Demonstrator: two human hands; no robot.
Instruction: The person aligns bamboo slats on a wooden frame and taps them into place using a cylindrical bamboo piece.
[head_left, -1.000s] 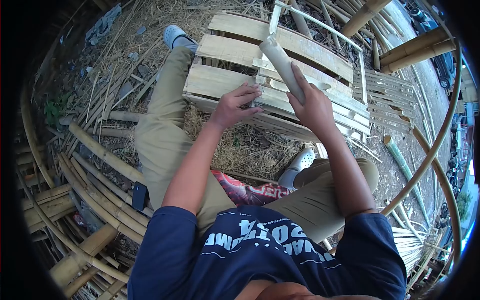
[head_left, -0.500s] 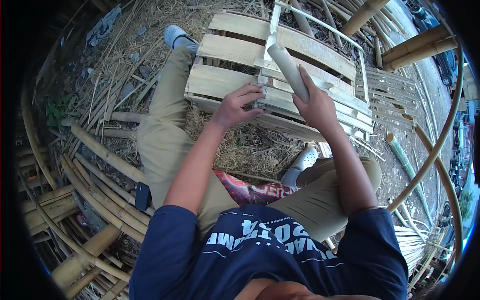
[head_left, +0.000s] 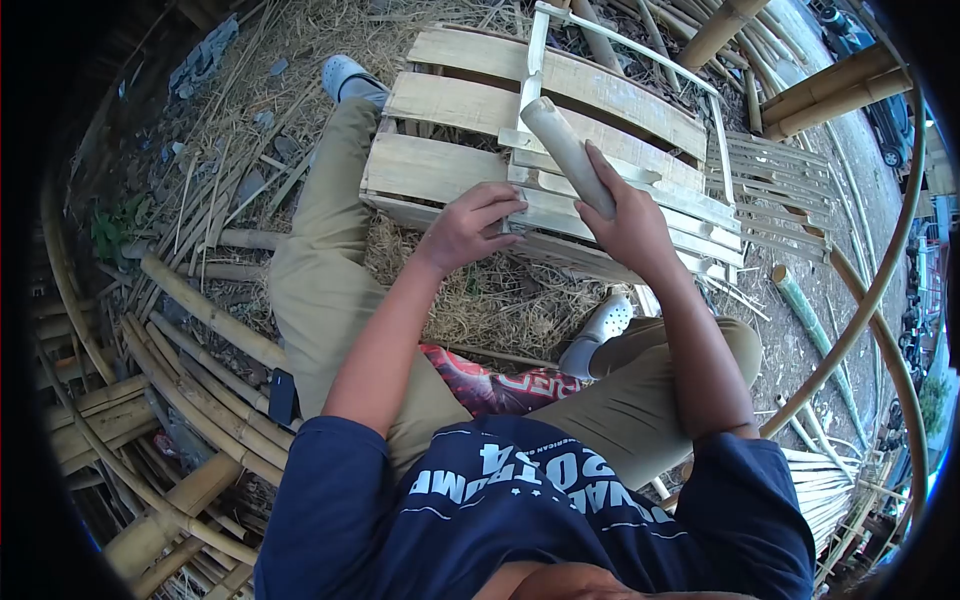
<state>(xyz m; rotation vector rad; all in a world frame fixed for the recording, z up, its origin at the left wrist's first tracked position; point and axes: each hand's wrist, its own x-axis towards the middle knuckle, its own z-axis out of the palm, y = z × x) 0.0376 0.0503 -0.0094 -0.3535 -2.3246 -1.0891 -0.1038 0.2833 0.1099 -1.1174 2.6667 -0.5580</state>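
Observation:
A pale, thick round piece of bamboo [head_left: 570, 155] is gripped by my right hand [head_left: 630, 222], tilted up to the left over a slatted wooden crate [head_left: 440, 165]. My left hand [head_left: 472, 228] is at the crate's near edge with its fingers curled together at the end of thin bamboo strips [head_left: 560, 205]. Whatever sits between those fingertips is too small to make out. The strips form a narrow slatted frame lying across the crate's top, and one long strip [head_left: 535, 60] rises from it toward the far side.
Bamboo poles [head_left: 215, 310] lie to the left beside a dark phone-like object [head_left: 283, 396]. Straw covers the ground [head_left: 490, 300] between my legs, with a red printed sack [head_left: 500, 385] there. A curved bamboo pole [head_left: 880, 290] and a green bamboo piece [head_left: 820, 330] are on the right.
The bamboo piece in my right hand has shifted slightly left and down. My left hand has moved a little left and down, its fingers closer together. The crate appears slightly farther left.

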